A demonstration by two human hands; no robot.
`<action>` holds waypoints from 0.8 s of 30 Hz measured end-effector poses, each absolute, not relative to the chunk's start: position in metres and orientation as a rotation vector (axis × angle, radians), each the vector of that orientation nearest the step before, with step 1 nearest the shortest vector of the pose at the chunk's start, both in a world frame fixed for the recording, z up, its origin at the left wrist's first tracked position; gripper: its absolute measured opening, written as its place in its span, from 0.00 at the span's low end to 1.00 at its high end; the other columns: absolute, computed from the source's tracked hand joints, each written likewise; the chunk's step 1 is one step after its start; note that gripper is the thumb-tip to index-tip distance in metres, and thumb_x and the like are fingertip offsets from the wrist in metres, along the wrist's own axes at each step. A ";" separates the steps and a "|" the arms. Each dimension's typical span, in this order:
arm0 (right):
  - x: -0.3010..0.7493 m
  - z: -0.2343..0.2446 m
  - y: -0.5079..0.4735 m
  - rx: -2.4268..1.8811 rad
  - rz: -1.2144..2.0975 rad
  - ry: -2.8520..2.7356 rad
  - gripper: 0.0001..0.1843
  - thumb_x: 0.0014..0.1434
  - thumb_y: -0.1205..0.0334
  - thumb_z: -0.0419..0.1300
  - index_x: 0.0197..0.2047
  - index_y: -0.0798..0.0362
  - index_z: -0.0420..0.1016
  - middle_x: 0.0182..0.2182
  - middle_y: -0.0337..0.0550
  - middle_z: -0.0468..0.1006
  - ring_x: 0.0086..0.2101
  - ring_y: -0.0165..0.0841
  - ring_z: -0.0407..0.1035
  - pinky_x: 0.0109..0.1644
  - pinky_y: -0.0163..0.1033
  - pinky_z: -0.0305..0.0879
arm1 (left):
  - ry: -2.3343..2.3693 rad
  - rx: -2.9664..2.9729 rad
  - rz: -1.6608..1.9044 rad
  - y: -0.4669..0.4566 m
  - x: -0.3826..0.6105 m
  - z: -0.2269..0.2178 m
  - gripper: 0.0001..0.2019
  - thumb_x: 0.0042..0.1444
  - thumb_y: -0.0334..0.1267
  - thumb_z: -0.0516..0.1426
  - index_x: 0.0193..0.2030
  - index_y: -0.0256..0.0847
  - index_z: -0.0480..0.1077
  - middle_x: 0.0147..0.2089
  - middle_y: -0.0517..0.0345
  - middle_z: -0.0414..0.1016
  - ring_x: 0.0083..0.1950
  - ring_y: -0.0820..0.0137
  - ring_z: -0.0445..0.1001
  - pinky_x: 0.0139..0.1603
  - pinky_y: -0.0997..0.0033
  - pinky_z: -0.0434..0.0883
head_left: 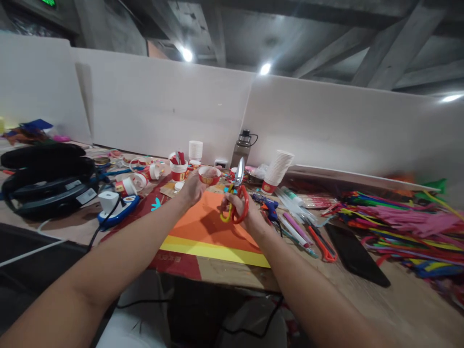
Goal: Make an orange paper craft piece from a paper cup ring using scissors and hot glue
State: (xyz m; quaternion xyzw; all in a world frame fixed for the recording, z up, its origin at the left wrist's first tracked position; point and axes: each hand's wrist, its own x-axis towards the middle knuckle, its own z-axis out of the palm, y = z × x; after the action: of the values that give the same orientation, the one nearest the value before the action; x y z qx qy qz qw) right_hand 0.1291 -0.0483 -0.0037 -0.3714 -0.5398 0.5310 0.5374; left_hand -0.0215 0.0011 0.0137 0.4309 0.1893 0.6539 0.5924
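Note:
My left hand (pixel 194 188) grips a small red and white paper cup (pixel 209 175), held up above the table with its mouth toward me. My right hand (pixel 242 210) has its fingers through the red and yellow handles of a pair of scissors (pixel 237 195), blades pointing up just right of the cup. Both hands hover over an orange paper sheet (pixel 206 222) that lies on a yellow sheet (pixel 213 251).
Several cut paper cups (pixel 179 170) and a stack of white cups (pixel 278 169) stand behind, with a grey bottle (pixel 242 149). Pens, a glue gun (pixel 268 205) and a black phone (pixel 357 256) lie right, beside colourful pipe cleaners (pixel 406 227). Black bags (pixel 47 179) sit left.

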 end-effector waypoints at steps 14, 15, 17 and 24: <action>0.153 -0.004 -0.029 -0.839 1.012 -1.354 0.26 0.47 0.54 0.68 0.46 0.48 0.63 0.35 0.36 0.74 0.31 0.29 0.71 0.32 0.35 0.69 | 0.621 1.316 1.095 -0.006 -0.014 0.001 0.13 0.31 0.25 0.68 0.26 0.37 0.73 0.25 0.54 0.75 0.24 0.72 0.70 0.21 0.77 0.66; 0.152 -0.003 -0.030 -0.858 0.994 -1.360 0.26 0.47 0.54 0.68 0.46 0.48 0.63 0.33 0.35 0.73 0.30 0.28 0.70 0.31 0.35 0.69 | 0.619 1.345 1.066 -0.008 -0.013 0.002 0.13 0.31 0.25 0.68 0.26 0.38 0.73 0.25 0.55 0.75 0.24 0.71 0.71 0.21 0.76 0.66; 0.150 -0.001 -0.032 -0.903 0.953 -1.387 0.25 0.46 0.54 0.68 0.44 0.48 0.63 0.29 0.33 0.71 0.25 0.27 0.67 0.26 0.32 0.65 | 0.633 1.419 1.058 -0.011 -0.010 0.001 0.12 0.32 0.28 0.69 0.25 0.39 0.73 0.23 0.56 0.74 0.24 0.69 0.72 0.21 0.75 0.67; 0.148 0.000 -0.033 -1.007 0.853 -1.408 0.24 0.45 0.56 0.67 0.44 0.49 0.64 0.21 0.29 0.66 0.21 0.26 0.61 0.20 0.29 0.56 | 0.698 1.610 1.130 -0.007 -0.010 -0.007 0.11 0.41 0.40 0.68 0.26 0.37 0.74 0.24 0.52 0.74 0.22 0.70 0.72 0.22 0.74 0.66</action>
State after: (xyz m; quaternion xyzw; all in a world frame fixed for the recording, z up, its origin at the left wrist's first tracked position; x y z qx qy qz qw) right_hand 0.1475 -0.0335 0.0000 -0.4290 -0.5996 0.3633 0.5696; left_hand -0.0101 -0.0065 -0.0068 0.6668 0.2890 0.4678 0.5030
